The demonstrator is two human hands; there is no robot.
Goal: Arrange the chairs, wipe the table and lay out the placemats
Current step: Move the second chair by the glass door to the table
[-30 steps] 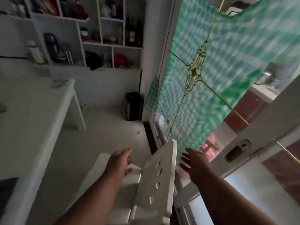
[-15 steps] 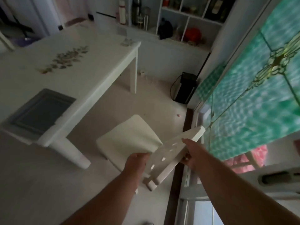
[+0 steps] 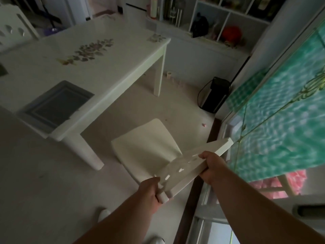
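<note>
A white chair stands on the floor just in front of me, its seat facing the table. My left hand grips the near end of its backrest and my right hand grips the top rail further along. The white table, with a flower pattern in its middle, stands to the left. A grey placemat lies at its near corner. Another white chair shows behind the table at the far left.
A green patterned glass door runs along the right, close to the chair. A black bin stands by the wall beyond. White shelves with bottles and jars fill the back wall. My white shoe is on the floor below.
Both hands have closed on the chair's backrest, which they were only reaching for a second ago. My view has swung left, bringing the table and placemat into sight.
</note>
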